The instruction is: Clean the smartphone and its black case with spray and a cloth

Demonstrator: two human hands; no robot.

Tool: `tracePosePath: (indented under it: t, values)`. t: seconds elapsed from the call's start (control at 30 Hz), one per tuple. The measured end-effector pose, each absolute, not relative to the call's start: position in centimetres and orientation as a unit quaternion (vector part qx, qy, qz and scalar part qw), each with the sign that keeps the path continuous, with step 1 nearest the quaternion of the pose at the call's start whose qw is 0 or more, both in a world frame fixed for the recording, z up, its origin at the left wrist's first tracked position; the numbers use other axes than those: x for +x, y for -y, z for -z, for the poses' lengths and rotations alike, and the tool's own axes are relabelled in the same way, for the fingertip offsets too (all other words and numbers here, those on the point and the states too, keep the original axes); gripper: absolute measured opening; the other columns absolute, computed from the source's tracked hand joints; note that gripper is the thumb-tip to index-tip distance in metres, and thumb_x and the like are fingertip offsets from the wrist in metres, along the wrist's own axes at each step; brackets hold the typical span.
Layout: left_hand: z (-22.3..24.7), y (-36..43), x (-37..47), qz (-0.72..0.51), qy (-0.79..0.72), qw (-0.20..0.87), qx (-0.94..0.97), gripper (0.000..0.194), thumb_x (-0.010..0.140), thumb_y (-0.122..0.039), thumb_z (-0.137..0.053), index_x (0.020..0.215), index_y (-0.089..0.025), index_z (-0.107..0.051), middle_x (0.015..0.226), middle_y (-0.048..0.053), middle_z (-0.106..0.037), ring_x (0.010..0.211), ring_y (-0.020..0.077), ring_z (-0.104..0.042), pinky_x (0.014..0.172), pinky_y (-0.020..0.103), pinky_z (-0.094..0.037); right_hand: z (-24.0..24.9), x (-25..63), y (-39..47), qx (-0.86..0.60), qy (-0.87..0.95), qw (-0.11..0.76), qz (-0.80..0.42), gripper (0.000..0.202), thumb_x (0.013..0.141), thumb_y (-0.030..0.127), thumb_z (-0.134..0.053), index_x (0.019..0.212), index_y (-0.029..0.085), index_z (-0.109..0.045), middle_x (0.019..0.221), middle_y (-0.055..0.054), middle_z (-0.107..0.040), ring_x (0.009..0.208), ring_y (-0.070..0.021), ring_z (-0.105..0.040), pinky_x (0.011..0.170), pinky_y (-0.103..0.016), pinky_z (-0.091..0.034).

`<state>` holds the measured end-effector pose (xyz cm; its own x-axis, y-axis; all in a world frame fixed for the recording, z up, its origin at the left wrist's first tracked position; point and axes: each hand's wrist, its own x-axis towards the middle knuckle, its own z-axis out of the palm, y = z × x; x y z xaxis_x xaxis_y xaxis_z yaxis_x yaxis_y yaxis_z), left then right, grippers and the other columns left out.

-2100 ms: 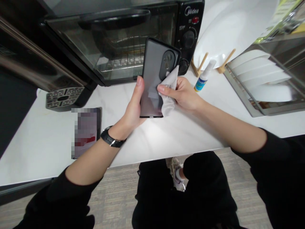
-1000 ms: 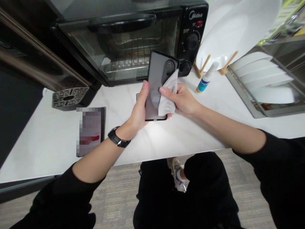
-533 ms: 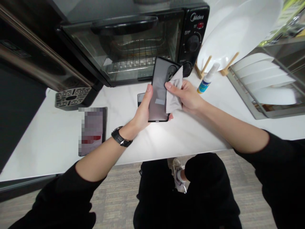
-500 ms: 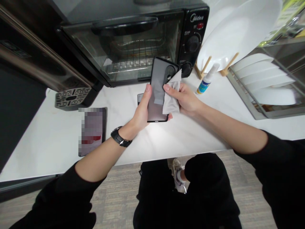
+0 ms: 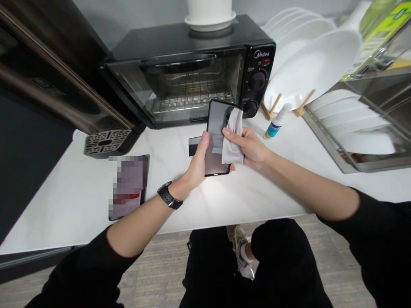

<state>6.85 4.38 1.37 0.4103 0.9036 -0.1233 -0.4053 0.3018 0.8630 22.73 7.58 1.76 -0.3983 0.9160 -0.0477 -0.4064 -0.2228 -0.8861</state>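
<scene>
My left hand (image 5: 198,162) grips a dark smartphone (image 5: 215,128) along its left edge, back side facing me, with fingertips showing at its lower right. My right hand (image 5: 253,147) pinches a light grey cleaning cloth (image 5: 233,149) with a zigzag edge, pressed against the right side of the phone's back. The cloth partly covers the camera area. Behind my left hand, a small dark object with a glossy face (image 5: 193,146) lies on the white counter (image 5: 199,209). A small spray bottle (image 5: 273,126) with a blue and yellow label stands right of my right hand.
A black toaster oven (image 5: 192,90) stands behind my hands, with a white pot (image 5: 210,13) on top. White plates (image 5: 316,60) lean in a wooden rack at right, beside a metal dish rack (image 5: 346,164). A tablet-like device (image 5: 128,188) and a drip tray (image 5: 104,142) are at left.
The view has tilted up, so things sit lower and the pot shows. My right hand's cloth has shifted over the phone's camera area; my left hand keeps its hold.
</scene>
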Motion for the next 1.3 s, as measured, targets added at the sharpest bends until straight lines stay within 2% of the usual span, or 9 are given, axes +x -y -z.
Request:
tracePosePath:
  t: [0.07, 0.27, 0.4, 0.47, 0.6, 0.73, 0.9, 1.1, 1.3]
  values:
    - [-1.3, -4.4, 6.9, -0.441, -0.303, 0.748, 0.393, 0.069, 0.099, -0.078, -0.047, 0.131, -0.021, -0.07, 0.098, 0.009, -0.082, 0.067, 0.0232, -0.077, 0.063, 0.037, -0.067, -1.8, 22.7, -7.4, -0.299, 0.429, 0.448, -0.725, 0.044, 0.071, 0.056, -0.095, 0.084, 0.021, -0.072, 0.07, 0.001, -0.076, 0.054, -0.0152, -0.067, 0.043, -0.027, -0.055]
    - [-1.3, -4.3, 6.5, -0.366, -0.315, 0.781, 0.395, 0.08, 0.084, -0.089, -0.061, 0.126, -0.022, -0.071, 0.095, 0.01, -0.082, 0.062, 0.0256, -0.077, 0.06, 0.037, -0.066, -2.7, 23.9, -8.5, -0.325, 0.395, 0.559, -0.653, 0.039, 0.069, 0.051, -0.096, 0.085, 0.024, -0.072, 0.078, 0.002, -0.077, 0.069, -0.0163, -0.071, 0.061, -0.028, -0.06]
    - [-1.6, -4.4, 6.3, -0.393, -0.318, 0.768, 0.394, 0.086, 0.08, -0.092, -0.063, 0.125, -0.02, -0.069, 0.085, 0.008, -0.08, 0.063, 0.0275, -0.078, 0.06, 0.036, -0.065, -3.7, 24.2, -7.7, -0.275, 0.431, 0.452, -0.731, 0.043, 0.085, 0.065, -0.071, 0.1, 0.025, -0.073, 0.098, -0.004, -0.082, 0.1, -0.0274, -0.078, 0.077, -0.04, -0.066]
    - [-1.6, -4.6, 6.1, -0.407, -0.307, 0.769, 0.384, 0.086, 0.084, -0.09, -0.06, 0.132, -0.019, -0.064, 0.086, 0.007, -0.08, 0.064, 0.0278, -0.078, 0.061, 0.038, -0.065, -3.9, 24.3, -7.1, -0.252, 0.433, 0.403, -0.766, 0.042, 0.085, 0.057, -0.066, 0.107, 0.022, -0.074, 0.105, -0.006, -0.083, 0.106, -0.0311, -0.078, 0.08, -0.045, -0.067]
    - [-1.4, -5.0, 6.0, -0.403, -0.292, 0.778, 0.382, 0.082, 0.091, -0.086, -0.055, 0.135, -0.017, -0.064, 0.093, 0.009, -0.081, 0.064, 0.0263, -0.078, 0.061, 0.039, -0.066, -3.3, 24.0, -7.4, -0.272, 0.414, 0.439, -0.75, 0.033, 0.079, 0.036, -0.081, 0.107, 0.02, -0.075, 0.099, -0.004, -0.084, 0.08, -0.0229, -0.078, 0.073, -0.037, -0.066]
    - [-1.2, -5.0, 6.2, -0.375, -0.323, 0.781, 0.382, 0.078, 0.087, -0.087, -0.059, 0.121, -0.018, -0.071, 0.092, 0.01, -0.081, 0.063, 0.0253, -0.077, 0.061, 0.039, -0.067, -2.3, 23.7, -8.7, -0.313, 0.418, 0.512, -0.682, 0.038, 0.07, 0.05, -0.096, 0.081, 0.021, -0.075, 0.07, 0.001, -0.076, 0.058, -0.0136, -0.068, 0.063, -0.027, -0.062]
    - [-1.4, -4.6, 6.3, -0.359, -0.35, 0.768, 0.399, 0.081, 0.079, -0.092, -0.062, 0.103, -0.016, -0.074, 0.08, 0.008, -0.077, 0.059, 0.0243, -0.076, 0.056, 0.032, -0.064, -2.0, 23.5, -8.7, -0.31, 0.408, 0.544, -0.664, 0.041, 0.069, 0.057, -0.097, 0.081, 0.024, -0.075, 0.066, 0.003, -0.073, 0.054, -0.0125, -0.064, 0.053, -0.026, -0.059]
    - [-1.8, -4.6, 6.4, -0.418, -0.347, 0.749, 0.379, 0.069, 0.096, -0.078, -0.056, 0.129, -0.019, -0.067, 0.089, 0.008, -0.08, 0.064, 0.0203, -0.075, 0.058, 0.031, -0.064, -1.7, 22.7, -7.2, -0.279, 0.427, 0.427, -0.747, 0.042, 0.07, 0.048, -0.098, 0.092, 0.02, -0.076, 0.076, 0.0, -0.079, 0.06, -0.0143, -0.069, 0.056, -0.027, -0.06]
    - [-2.0, -4.2, 6.4, -0.328, -0.33, 0.793, 0.394, 0.081, 0.088, -0.088, -0.057, 0.124, -0.017, -0.072, 0.096, 0.013, -0.081, 0.062, 0.0235, -0.076, 0.058, 0.034, -0.064, -2.5, 24.0, -8.7, -0.323, 0.431, 0.538, -0.648, 0.04, 0.066, 0.048, -0.1, 0.081, 0.02, -0.075, 0.069, 0.002, -0.074, 0.061, -0.0133, -0.066, 0.058, -0.026, -0.059]
